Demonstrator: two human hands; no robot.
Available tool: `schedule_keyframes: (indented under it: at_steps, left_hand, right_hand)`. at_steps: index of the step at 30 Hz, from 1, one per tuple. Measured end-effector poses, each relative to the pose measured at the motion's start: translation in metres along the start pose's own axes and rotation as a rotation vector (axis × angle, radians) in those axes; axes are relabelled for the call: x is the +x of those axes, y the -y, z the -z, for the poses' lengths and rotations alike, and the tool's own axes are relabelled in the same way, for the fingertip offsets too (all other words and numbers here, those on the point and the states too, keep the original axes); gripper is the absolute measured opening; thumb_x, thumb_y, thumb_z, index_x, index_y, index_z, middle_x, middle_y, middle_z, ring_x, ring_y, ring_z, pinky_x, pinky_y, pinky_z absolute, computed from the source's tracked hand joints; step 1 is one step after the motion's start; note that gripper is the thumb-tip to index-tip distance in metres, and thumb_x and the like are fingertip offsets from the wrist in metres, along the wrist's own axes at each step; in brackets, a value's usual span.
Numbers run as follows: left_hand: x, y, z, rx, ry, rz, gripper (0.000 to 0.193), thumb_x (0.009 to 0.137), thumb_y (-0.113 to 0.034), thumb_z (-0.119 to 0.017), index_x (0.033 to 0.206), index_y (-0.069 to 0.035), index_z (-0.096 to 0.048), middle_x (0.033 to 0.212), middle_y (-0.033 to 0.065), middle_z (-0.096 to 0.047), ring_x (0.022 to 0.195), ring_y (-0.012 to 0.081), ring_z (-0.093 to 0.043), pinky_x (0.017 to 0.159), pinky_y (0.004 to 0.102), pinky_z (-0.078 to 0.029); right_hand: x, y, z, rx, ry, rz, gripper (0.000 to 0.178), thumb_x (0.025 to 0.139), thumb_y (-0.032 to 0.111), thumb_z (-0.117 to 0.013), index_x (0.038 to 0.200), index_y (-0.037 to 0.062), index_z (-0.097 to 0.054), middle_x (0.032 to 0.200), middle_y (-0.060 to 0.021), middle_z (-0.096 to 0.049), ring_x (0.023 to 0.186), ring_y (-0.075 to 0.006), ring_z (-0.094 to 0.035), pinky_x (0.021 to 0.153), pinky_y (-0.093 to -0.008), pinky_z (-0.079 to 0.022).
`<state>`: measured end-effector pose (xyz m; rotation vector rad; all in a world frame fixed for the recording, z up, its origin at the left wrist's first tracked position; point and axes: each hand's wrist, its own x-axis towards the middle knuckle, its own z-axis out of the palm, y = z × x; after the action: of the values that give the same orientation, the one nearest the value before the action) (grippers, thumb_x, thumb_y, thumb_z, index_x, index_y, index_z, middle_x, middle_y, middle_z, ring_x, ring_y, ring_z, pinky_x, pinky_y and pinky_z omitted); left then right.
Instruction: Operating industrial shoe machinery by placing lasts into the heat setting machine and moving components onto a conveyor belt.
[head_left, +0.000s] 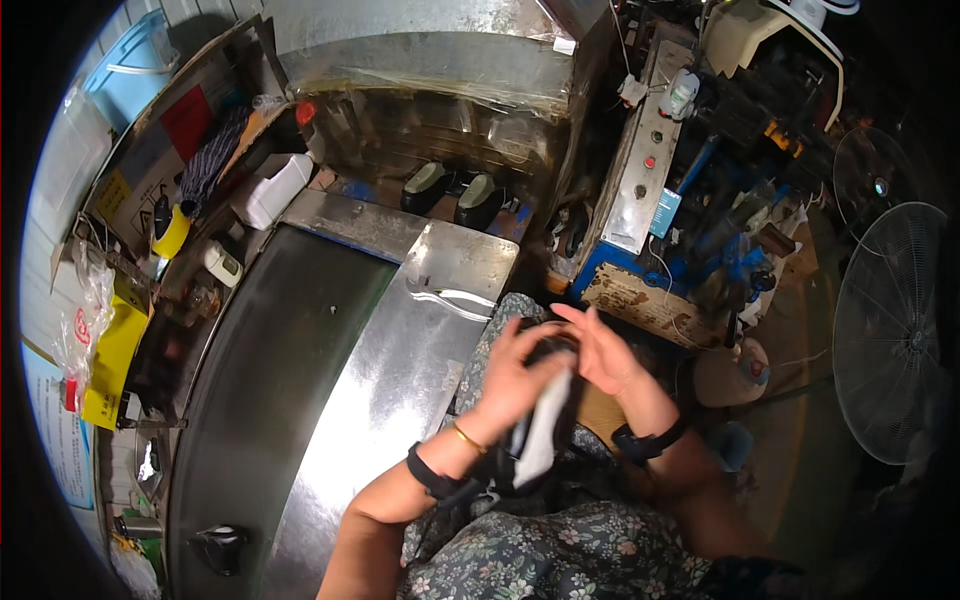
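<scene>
In front of my body I hold a dark shoe (541,432) with a white sole, tilted on end above my lap. My left hand (522,372) is curled round its upper end, its thumb lying against the white part. Up against the same end is my right hand (606,356), its fingers stretched out and partly smeared by motion. Whether the right fingers grip anything cannot be made out. Thin white strips (455,300) lie on the metal plate (462,250) just beyond my left hand.
On my left run a metal worktop (345,410) and a dark conveyor belt (270,360) carrying a black shoe (220,548). Two black shoes (425,188) with pale insides stand at the back. A machine with buttons (640,170) and a large fan (900,335) are on the right.
</scene>
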<state>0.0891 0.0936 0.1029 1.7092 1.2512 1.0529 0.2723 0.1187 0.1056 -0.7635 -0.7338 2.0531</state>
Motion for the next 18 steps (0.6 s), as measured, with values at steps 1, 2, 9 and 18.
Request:
schedule_keyframes:
  at_steps: [1,2,9,18]
  left_hand:
    - [-0.004,-0.033,0.004,-0.036,0.065,-0.148,0.037,0.087,-0.022,-0.068,0.121,-0.007,-0.060,0.130,0.0157,-0.053,0.129,0.0308,-0.040,0.105,0.0405,-0.034]
    - [-0.009,-0.065,0.015,-0.074,0.123,-0.291,0.040,0.086,-0.023,-0.070,0.122,-0.007,-0.060,0.134,0.0179,-0.050,0.135,0.0351,-0.034,0.108,0.0438,-0.031]
    - [0.003,0.003,0.047,-0.190,0.331,-0.179,0.036,0.086,-0.018,-0.069,0.119,-0.006,-0.061,0.136,0.0167,-0.052,0.124,0.0315,-0.051,0.103,0.0379,-0.041]
    - [0.001,0.191,0.124,0.777,-0.149,-0.097,0.054,0.083,-0.035,-0.063,0.126,-0.003,-0.054,0.137,0.0243,-0.044,0.127,0.0431,-0.040,0.107,0.0503,-0.032]
  right_hand:
    - [-0.007,0.005,0.013,-0.097,-0.017,0.008,0.065,0.099,0.053,-0.038,0.144,0.0069,-0.037,0.139,-0.0086,-0.046,0.124,-0.0175,-0.047,0.104,-0.0356,-0.039]
    - [-0.018,0.015,0.011,-0.102,0.119,0.021,0.059,0.100,0.044,-0.044,0.144,0.0052,-0.037,0.139,-0.0091,-0.047,0.126,-0.0184,-0.046,0.105,-0.0354,-0.038]
    - [-0.139,0.013,0.025,0.062,-0.361,-0.381,0.057,0.080,0.024,-0.070,0.128,-0.0014,-0.051,0.122,-0.0131,-0.061,0.109,-0.0268,-0.061,0.101,-0.0401,-0.046]
    - [-0.081,-0.033,0.059,0.174,-0.540,0.205,0.044,0.090,0.030,-0.055,0.123,0.0014,-0.055,0.120,-0.0125,-0.062,0.109,-0.0245,-0.060,0.095,-0.0378,-0.048]
